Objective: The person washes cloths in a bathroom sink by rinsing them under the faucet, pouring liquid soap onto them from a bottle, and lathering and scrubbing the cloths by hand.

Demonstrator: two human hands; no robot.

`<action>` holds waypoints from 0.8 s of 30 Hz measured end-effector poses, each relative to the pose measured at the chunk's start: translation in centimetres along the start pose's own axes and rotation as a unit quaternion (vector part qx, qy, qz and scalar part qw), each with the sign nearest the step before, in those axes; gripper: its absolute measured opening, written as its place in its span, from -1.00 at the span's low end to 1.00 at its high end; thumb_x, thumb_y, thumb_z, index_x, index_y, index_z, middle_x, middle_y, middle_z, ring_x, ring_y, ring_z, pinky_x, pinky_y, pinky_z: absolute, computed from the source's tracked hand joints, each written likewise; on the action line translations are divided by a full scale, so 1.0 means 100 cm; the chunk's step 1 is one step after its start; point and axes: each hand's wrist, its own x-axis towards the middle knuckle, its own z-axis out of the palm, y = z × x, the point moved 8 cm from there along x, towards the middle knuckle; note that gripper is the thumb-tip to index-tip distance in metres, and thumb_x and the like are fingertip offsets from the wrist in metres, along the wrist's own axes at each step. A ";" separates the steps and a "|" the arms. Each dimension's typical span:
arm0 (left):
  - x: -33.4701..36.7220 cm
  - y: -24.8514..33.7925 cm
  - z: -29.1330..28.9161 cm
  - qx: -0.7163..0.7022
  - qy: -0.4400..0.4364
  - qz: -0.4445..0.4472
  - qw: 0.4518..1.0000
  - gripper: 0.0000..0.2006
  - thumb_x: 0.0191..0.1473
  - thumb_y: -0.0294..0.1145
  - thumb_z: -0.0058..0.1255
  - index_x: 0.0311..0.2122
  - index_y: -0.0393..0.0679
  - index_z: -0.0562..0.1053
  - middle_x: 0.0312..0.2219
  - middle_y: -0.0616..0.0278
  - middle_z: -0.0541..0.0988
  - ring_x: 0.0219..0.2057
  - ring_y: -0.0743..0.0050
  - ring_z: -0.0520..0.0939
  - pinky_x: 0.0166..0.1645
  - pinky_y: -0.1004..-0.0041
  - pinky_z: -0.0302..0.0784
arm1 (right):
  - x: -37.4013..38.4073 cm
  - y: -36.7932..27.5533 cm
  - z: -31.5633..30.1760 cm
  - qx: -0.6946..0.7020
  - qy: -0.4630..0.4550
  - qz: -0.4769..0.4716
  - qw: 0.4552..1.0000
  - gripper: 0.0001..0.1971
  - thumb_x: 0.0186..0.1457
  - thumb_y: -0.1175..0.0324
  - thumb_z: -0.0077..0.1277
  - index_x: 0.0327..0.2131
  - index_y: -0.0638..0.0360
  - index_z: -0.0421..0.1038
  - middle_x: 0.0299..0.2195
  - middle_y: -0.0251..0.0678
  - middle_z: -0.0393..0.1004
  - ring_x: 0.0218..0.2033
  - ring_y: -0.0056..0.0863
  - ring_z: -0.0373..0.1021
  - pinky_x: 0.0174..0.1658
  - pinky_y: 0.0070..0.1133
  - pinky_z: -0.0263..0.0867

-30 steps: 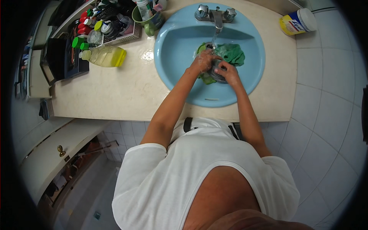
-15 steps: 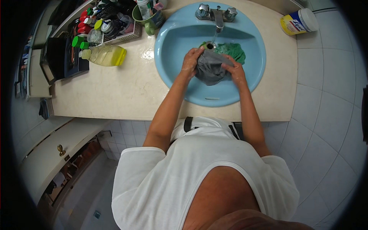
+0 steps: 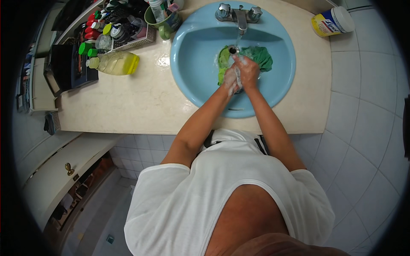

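Over the blue sink (image 3: 188,64), my two hands are pressed together, wet and covered in white suds. My left hand (image 3: 231,80) is closed against my right hand (image 3: 248,73), whose fingers curl round. Between them the grey cloth (image 3: 239,90) is bunched up, mostly hidden, with only a dark bit showing below. Beyond my right hand a wet dark green cloth (image 3: 260,58) lies crumpled in the basin. A lime green cloth (image 3: 223,64) lies beside my left hand. Water runs from the chrome faucet (image 3: 242,23) close to the drain (image 3: 232,50).
On the beige counter (image 3: 128,102), to the left, are a bottle of yellow liquid (image 3: 117,63), a green mug (image 3: 164,25) and a basket (image 3: 136,41) crowded with bottles. A white-lidded tub (image 3: 333,22) stands at the far right corner. Below left is a drawer with a brass knob (image 3: 69,169).
My hands have come together and squeezed the spread grey cloth into a bunch. Suds now cover them. More of the lime green cloth shows.
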 end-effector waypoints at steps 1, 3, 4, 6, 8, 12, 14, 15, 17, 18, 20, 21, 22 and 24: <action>0.015 0.001 -0.041 0.047 -0.057 0.060 0.995 -0.72 0.21 -0.18 -0.30 -0.15 -0.13 0.35 -0.38 0.21 0.50 -0.31 0.40 0.55 -0.28 0.42 0.52 | -0.020 -0.033 0.015 -0.030 -0.033 -0.067 0.997 -0.75 -0.13 0.26 0.13 -0.54 0.25 0.36 -0.63 -0.10 0.33 -0.61 -0.22 0.20 -0.44 -0.38 0.19; 0.013 0.002 -0.018 -0.087 -0.221 0.028 0.971 -0.73 0.20 -0.17 -0.28 -0.18 -0.12 0.35 -0.40 0.24 0.49 -0.34 0.43 0.55 -0.29 0.43 0.52 | -0.042 -0.057 0.024 -0.108 -0.066 -0.177 0.976 -0.78 -0.23 0.37 0.10 -0.41 0.17 0.41 -0.49 -0.07 0.43 -0.46 -0.08 0.38 -0.22 -0.28 0.25; -0.001 0.009 0.000 -0.216 -0.375 -0.001 0.902 -0.75 0.19 -0.16 -0.26 -0.22 -0.11 0.35 -0.42 0.26 0.49 -0.36 0.46 0.55 -0.31 0.44 0.52 | -0.034 -0.050 0.028 -0.107 -0.067 -0.177 0.976 -0.78 -0.23 0.37 0.10 -0.41 0.17 0.41 -0.49 -0.07 0.43 -0.46 -0.08 0.38 -0.22 -0.28 0.25; 0.006 -0.001 0.013 -0.134 -0.190 -0.036 0.972 -0.75 0.17 -0.14 -0.20 -0.24 -0.11 0.36 -0.43 0.27 0.49 -0.38 0.47 0.55 -0.31 0.46 0.51 | -0.004 -0.013 0.000 -0.036 0.056 -0.158 0.985 -0.75 -0.04 0.17 0.08 -0.52 0.16 0.45 -0.64 -0.14 0.40 -0.63 -0.13 0.28 -0.52 -0.39 0.21; -0.011 0.021 0.012 -0.044 0.013 -0.041 0.998 -0.74 0.14 -0.12 -0.15 -0.27 -0.11 0.36 -0.44 0.29 0.48 -0.40 0.48 0.54 -0.31 0.47 0.50 | 0.013 0.002 -0.017 -0.044 0.041 -0.120 0.991 -0.70 -0.10 0.21 0.16 -0.49 0.27 0.37 -0.60 -0.13 0.31 -0.58 -0.23 0.27 -0.46 -0.40 0.22; -0.023 0.067 0.023 0.259 -0.030 -0.019 0.965 -0.67 0.00 -0.19 0.08 -0.17 -0.13 0.38 -0.33 0.26 0.50 -0.34 0.46 0.53 -0.23 0.47 0.47 | 0.035 0.016 -0.014 0.069 -0.085 -0.098 0.989 -0.68 -0.07 0.25 0.15 -0.36 0.31 0.36 -0.16 -0.27 0.26 -0.14 -0.46 0.27 -0.18 -0.59 0.22; -0.033 0.081 0.036 0.661 -0.072 0.040 0.746 -0.58 -0.07 -0.19 0.14 -0.12 -0.19 0.38 -0.25 0.21 0.50 -0.28 0.49 0.52 -0.15 0.49 0.42 | 0.023 -0.025 -0.005 0.185 -0.164 -0.171 0.954 -0.61 -0.08 0.21 0.17 -0.25 0.25 0.34 -0.11 -0.31 0.25 -0.09 -0.49 0.24 -0.08 -0.61 0.19; -0.026 0.083 0.031 0.620 -0.075 0.044 0.780 -0.55 -0.10 -0.17 0.17 -0.13 -0.21 0.40 -0.25 0.20 0.49 -0.26 0.49 0.50 -0.14 0.53 0.39 | 0.016 -0.023 0.007 0.356 -0.207 -0.036 0.911 -0.53 -0.10 0.19 0.20 -0.16 0.24 0.31 -0.13 -0.35 0.30 -0.10 -0.49 0.26 -0.01 -0.60 0.15; -0.030 0.092 0.042 0.539 -0.043 0.070 0.838 -0.57 -0.09 -0.19 0.16 -0.14 -0.20 0.39 -0.26 0.20 0.50 -0.25 0.48 0.50 -0.15 0.53 0.40 | 0.000 -0.005 0.020 0.343 -0.243 0.035 0.907 -0.49 -0.13 0.18 0.21 -0.14 0.25 0.30 -0.15 -0.35 0.33 -0.11 -0.50 0.28 0.00 -0.60 0.15; -0.034 0.100 0.051 0.450 -0.012 0.092 0.888 -0.60 -0.07 -0.22 0.15 -0.14 -0.19 0.39 -0.27 0.20 0.50 -0.24 0.46 0.49 -0.17 0.52 0.41 | -0.008 0.012 0.028 0.327 -0.275 0.108 0.898 -0.45 -0.15 0.18 0.23 -0.12 0.27 0.29 -0.17 -0.34 0.37 -0.13 -0.52 0.30 0.00 -0.60 0.15; -0.027 0.102 0.044 0.348 -0.006 0.125 0.929 -0.64 -0.04 -0.26 0.11 -0.15 -0.21 0.36 -0.28 0.15 0.49 -0.20 0.40 0.49 -0.15 0.47 0.44 | -0.010 0.028 0.026 0.196 -0.313 0.091 0.925 -0.39 -0.17 0.19 0.25 -0.07 0.33 0.28 -0.20 -0.32 0.42 -0.17 -0.57 0.33 -0.01 -0.61 0.19; -0.032 0.114 0.033 0.234 0.060 0.164 0.956 -0.65 -0.02 -0.26 0.10 -0.16 -0.20 0.36 -0.29 0.13 0.48 -0.20 0.39 0.50 -0.14 0.45 0.46 | -0.015 0.040 0.024 0.199 -0.322 0.142 0.915 -0.36 -0.17 0.20 0.26 -0.05 0.38 0.27 -0.16 -0.28 0.41 -0.15 -0.58 0.32 0.00 -0.61 0.18; -0.037 0.122 0.021 0.116 0.124 0.199 0.965 -0.66 -0.01 -0.27 0.09 -0.16 -0.18 0.35 -0.30 0.12 0.47 -0.20 0.37 0.50 -0.12 0.42 0.47 | -0.020 0.051 0.024 0.201 -0.329 0.194 0.902 -0.32 -0.18 0.20 0.27 -0.03 0.43 0.25 -0.13 -0.24 0.40 -0.14 -0.58 0.32 0.00 -0.61 0.18; -0.032 0.115 -0.017 0.082 0.169 0.190 0.964 -0.65 0.01 -0.24 0.07 -0.13 -0.16 0.32 -0.28 0.15 0.47 -0.21 0.38 0.50 -0.13 0.38 0.48 | -0.021 0.039 0.021 0.262 -0.259 0.233 0.900 -0.52 -0.20 0.23 0.27 -0.21 0.33 0.43 -0.22 -0.24 0.46 -0.14 -0.55 0.34 -0.01 -0.58 0.17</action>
